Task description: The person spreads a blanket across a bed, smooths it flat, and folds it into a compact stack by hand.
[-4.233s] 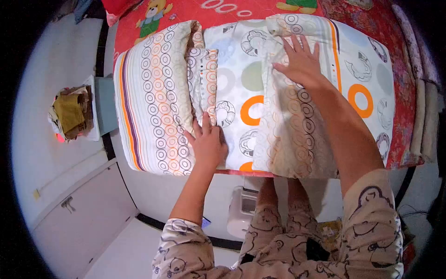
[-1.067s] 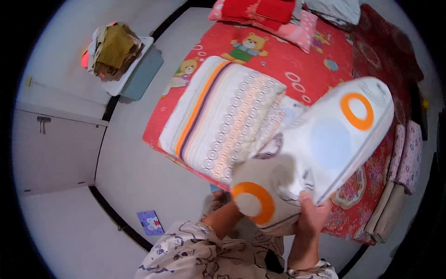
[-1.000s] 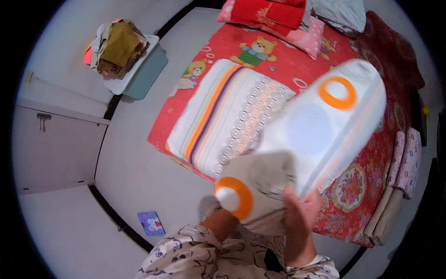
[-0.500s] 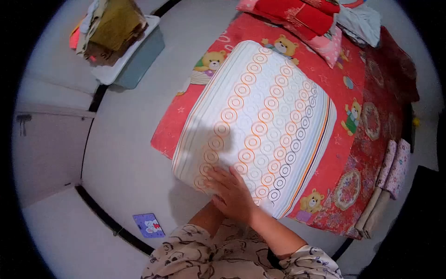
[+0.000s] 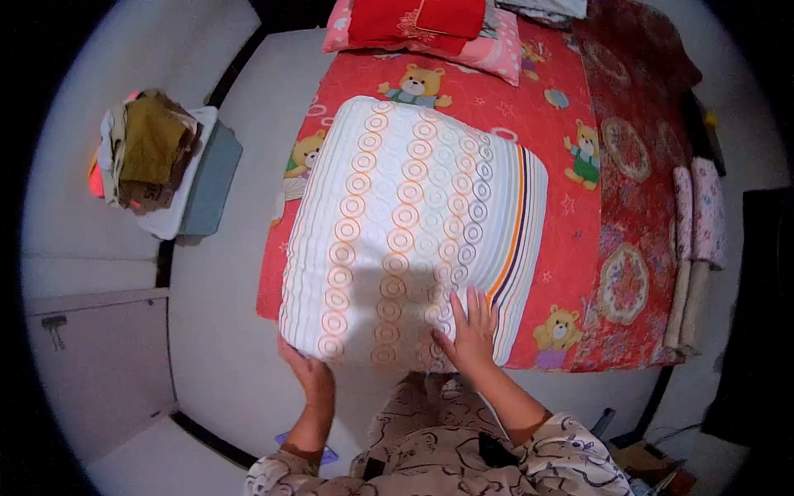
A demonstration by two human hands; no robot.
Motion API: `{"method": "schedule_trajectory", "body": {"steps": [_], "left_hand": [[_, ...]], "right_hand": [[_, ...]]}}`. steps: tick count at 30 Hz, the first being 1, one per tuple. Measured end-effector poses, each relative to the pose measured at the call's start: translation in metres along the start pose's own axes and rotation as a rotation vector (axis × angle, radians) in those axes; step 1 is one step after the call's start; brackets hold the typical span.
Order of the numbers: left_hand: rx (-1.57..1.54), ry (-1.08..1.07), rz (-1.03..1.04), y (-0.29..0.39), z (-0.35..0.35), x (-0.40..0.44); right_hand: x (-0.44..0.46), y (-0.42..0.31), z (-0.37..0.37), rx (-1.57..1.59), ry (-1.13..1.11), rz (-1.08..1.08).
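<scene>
A white folded quilt point(image 5: 389, 207) with rows of orange and grey circles and a striped border lies on the bed, its near edge at the bed's front. At its near left corner is my left hand point(image 5: 310, 378), fingers curled round the edge and partly hidden. My right hand point(image 5: 471, 332) rests flat on the quilt's near right part, its fingers spread. A dark shadow falls across the quilt between the hands. Beneath it is a red sheet point(image 5: 554, 264) printed with teddy bears.
A pink pillow point(image 5: 506, 59) with red folded cloth point(image 5: 380, 26) lies at the bed's far end. Rolled floral fabric point(image 5: 709, 219) stands along the right edge. To the left, a grey-blue bin point(image 5: 211, 186) carries a pile of clothes point(image 5: 149, 149). A cabinet point(image 5: 99, 364) is at lower left.
My left hand has come out from beneath the right and moved left to the quilt's corner. My right hand has shifted right across the quilt. The camera view has turned.
</scene>
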State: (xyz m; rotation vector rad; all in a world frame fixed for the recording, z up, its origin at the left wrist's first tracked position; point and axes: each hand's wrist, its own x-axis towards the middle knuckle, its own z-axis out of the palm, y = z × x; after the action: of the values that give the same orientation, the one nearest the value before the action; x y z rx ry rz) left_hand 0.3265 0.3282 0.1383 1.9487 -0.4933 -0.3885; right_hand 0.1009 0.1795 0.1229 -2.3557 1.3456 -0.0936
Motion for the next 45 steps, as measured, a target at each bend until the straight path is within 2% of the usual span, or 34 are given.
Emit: {"method": "schedule_trajectory", "body": {"steps": [3,5,6,8,10,11,13,14,16,19,22,24,26,28,30,31,32,34,36,38,40,42,43,44,45], "left_hand": [[0.152,0.011,0.199,0.043,0.015,-0.012],[0.34,-0.068,0.51,0.089,0.022,-0.016],[0.355,-0.078,0.523,0.109,0.028,-0.015],[0.759,-0.346,0.889,0.139,0.042,-0.007],[1.151,-0.632,0.427,0.105,0.062,0.029],[1.178,-0.636,0.418,0.088,0.065,0.04],[1.233,-0.836,0.118,0.065,0.077,0.069],[1.26,-0.839,0.127,0.062,0.076,0.074],[1.243,-0.9,0.064,0.061,0.074,0.08],[1.243,-0.967,0.15,0.043,0.069,0.091],[1.215,-1.069,0.223,0.044,0.068,0.101],[1.25,-1.114,0.16,0.044,0.068,0.105],[1.221,-1.048,0.284,0.036,0.07,0.103],[1.277,-0.992,0.277,0.035,0.08,0.091],[1.486,-0.856,0.157,0.04,0.092,0.079],[1.514,-0.845,0.156,0.042,0.094,0.077],[1.499,-0.838,0.159,0.04,0.093,0.08],[1.448,-0.914,0.221,0.033,0.085,0.088],[1.42,-0.936,0.244,0.038,0.081,0.09],[1.392,-0.968,0.267,0.039,0.074,0.095],[1.346,-1.089,0.311,0.041,0.068,0.108],[1.297,-1.075,0.362,0.041,0.066,0.11],[1.254,-1.069,0.393,0.039,0.063,0.105],[1.236,-1.069,0.385,0.038,0.063,0.102],[1.269,-1.028,0.393,0.037,0.065,0.098]], "right_hand": [[0.013,-0.005,-0.012,0.066,0.037,0.002],[0.011,0.005,-0.02,0.127,0.05,-0.04],[0.009,0.01,-0.025,0.162,0.04,-0.093],[0.004,0.016,-0.032,0.155,0.03,-0.111],[-0.006,0.025,-0.026,0.148,0.047,-0.176],[-0.009,0.026,-0.027,0.2,0.096,-0.206],[-0.013,0.026,-0.02,0.236,0.053,-0.206],[-0.018,0.026,-0.016,0.253,-0.013,-0.201],[-0.024,0.023,-0.008,0.322,0.036,-0.166],[-0.034,0.019,-0.006,0.405,0.281,-0.011],[-0.042,0.037,0.003,0.376,0.182,0.121],[-0.05,0.052,0.019,0.379,0.201,0.068],[-0.055,0.056,0.018,0.356,0.218,0.068],[-0.055,0.056,0.006,0.302,0.182,0.092],[-0.048,0.055,-0.015,0.566,0.102,0.193],[-0.047,0.054,-0.028,0.64,0.151,0.273],[-0.042,0.058,-0.031,0.628,0.158,0.264],[-0.034,0.064,-0.029,0.646,0.434,0.293],[-0.029,0.076,-0.011,0.594,0.487,0.329],[-0.031,0.091,0.023,0.624,0.155,0.264],[-0.025,0.101,0.018,0.574,0.146,0.211],[-0.023,0.099,-0.017,0.796,-0.167,0.28],[-0.026,0.101,-0.007,0.604,-0.128,0.26],[-0.018,0.093,-0.013,0.586,-0.135,0.257],[-0.005,0.079,-0.023,0.466,0.007,0.228]]}}
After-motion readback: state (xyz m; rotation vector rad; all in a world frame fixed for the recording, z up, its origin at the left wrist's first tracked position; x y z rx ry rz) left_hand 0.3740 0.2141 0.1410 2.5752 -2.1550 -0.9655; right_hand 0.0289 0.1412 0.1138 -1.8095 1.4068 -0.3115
